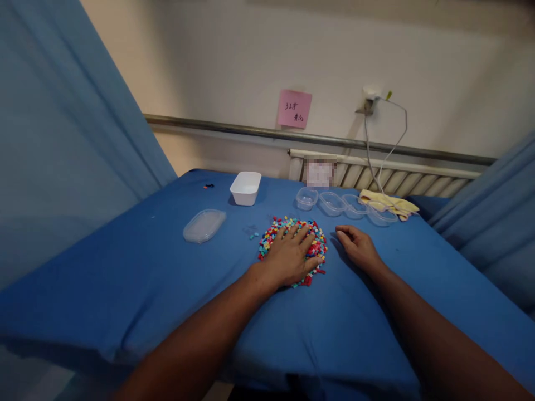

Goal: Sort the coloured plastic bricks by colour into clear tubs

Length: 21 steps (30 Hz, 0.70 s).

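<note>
My left hand lies palm down with fingers spread on a pile of small multicoloured pieces, which are red, blue, yellow, white and turquoise. They look like little capsules or beads, too small to name surely. Part of the pile is hidden under the palm. Just right of the pile, my right hand rests on the blue cloth with its fingers curled together. Whether anything is inside those fingers cannot be seen. A few turquoise pieces have strayed left of the pile.
A white plastic tub stands behind the pile; a clear lid lies to its front left. Several clear containers line the back right beside a yellow cloth. Blue curtains flank the blue-covered table; a radiator is behind.
</note>
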{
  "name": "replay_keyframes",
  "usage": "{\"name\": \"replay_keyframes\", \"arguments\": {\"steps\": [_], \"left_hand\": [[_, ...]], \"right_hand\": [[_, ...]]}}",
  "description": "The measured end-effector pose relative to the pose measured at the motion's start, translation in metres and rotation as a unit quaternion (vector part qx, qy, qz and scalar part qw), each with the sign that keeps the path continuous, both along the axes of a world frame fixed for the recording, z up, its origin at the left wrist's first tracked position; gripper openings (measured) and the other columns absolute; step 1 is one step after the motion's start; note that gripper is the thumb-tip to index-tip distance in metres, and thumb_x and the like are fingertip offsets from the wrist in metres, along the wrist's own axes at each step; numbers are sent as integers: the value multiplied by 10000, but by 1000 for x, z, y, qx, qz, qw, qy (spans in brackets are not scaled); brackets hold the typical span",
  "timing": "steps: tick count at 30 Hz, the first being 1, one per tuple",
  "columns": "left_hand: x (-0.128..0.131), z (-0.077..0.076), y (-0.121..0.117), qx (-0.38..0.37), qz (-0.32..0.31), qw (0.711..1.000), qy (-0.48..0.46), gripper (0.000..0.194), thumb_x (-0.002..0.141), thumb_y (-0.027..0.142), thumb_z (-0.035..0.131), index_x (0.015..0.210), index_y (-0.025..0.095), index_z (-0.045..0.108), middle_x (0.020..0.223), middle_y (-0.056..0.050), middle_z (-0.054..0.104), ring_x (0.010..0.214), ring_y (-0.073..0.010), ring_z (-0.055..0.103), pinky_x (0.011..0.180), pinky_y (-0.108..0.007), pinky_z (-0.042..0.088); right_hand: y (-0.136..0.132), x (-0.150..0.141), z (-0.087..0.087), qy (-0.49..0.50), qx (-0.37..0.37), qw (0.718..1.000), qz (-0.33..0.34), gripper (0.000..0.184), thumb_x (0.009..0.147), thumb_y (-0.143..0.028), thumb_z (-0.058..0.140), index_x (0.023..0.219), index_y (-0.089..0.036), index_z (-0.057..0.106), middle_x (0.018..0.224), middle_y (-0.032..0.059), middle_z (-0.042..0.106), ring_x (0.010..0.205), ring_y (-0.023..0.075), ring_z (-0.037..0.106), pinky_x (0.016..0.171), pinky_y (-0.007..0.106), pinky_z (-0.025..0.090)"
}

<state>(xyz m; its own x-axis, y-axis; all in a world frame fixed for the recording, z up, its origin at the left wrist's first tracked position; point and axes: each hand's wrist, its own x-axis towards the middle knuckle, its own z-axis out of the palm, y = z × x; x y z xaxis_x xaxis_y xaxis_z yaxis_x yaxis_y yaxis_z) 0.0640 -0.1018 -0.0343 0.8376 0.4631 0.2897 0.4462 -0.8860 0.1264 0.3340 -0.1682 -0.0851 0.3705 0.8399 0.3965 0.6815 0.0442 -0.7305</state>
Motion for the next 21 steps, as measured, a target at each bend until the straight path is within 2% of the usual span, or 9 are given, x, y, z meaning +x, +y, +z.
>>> {"name": "replay_keyframes", "arguments": {"steps": [4,8,11,14,16,18,21], "left_hand": [[-8,10,5,-34,30,999,-10,771,1110,751,401,1670,243,549,1812,-177,405,1677,-434,377,1346,-765,197],[-22,20,23,-73,112,990,-50,729,1144,696,347,1692,248,519,1837,-173,349,1714,-417,308,1366,-753,149],[-28,12,33,-119,125,984,-45,725,1147,685,349,1642,207,578,1792,-213,422,1688,-416,368,1359,-708,237],[-24,1,35,-135,104,984,-51,707,1157,656,356,1619,179,600,1750,-225,485,1660,-368,434,1353,-614,322],[-21,-2,36,-137,87,985,-64,670,1159,646,368,1624,223,599,1763,-175,486,1673,-315,421,1372,-565,303],[-22,1,40,-141,85,983,-81,650,1162,653,347,1630,274,592,1783,-122,471,1687,-285,398,1391,-565,253],[-32,7,55,-148,134,973,-119,697,1178,634,216,1618,250,599,1789,-142,458,1697,-312,373,1394,-636,173]], "right_hand": [[-3,0,0,-30,-1,999,-14,531,1019,-589,554,1229,-170,802,1170,160,859,1062,310,807,999,494,638],[-5,-3,1,-77,-4,997,-22,509,1020,-559,539,1225,-173,799,1208,174,844,1089,324,798,1025,516,624],[-5,-9,2,-120,-10,993,-6,453,1012,-517,556,1201,-189,805,1234,178,836,1149,337,777,1084,533,593],[-2,-17,3,-154,-21,988,17,437,1024,-503,546,1200,-198,803,1255,181,832,1197,346,762,1131,545,568],[-1,-20,1,-167,-29,985,33,465,1046,-516,517,1227,-192,798,1305,197,820,1255,364,746,1174,571,540],[0,-20,0,-171,-39,983,46,519,1069,-545,477,1274,-182,786,1383,214,793,1344,385,713,1236,603,487],[3,-17,0,-165,-57,983,63,631,1089,-625,412,1335,-166,767,1476,230,746,1459,406,647,1301,627,414]]}}
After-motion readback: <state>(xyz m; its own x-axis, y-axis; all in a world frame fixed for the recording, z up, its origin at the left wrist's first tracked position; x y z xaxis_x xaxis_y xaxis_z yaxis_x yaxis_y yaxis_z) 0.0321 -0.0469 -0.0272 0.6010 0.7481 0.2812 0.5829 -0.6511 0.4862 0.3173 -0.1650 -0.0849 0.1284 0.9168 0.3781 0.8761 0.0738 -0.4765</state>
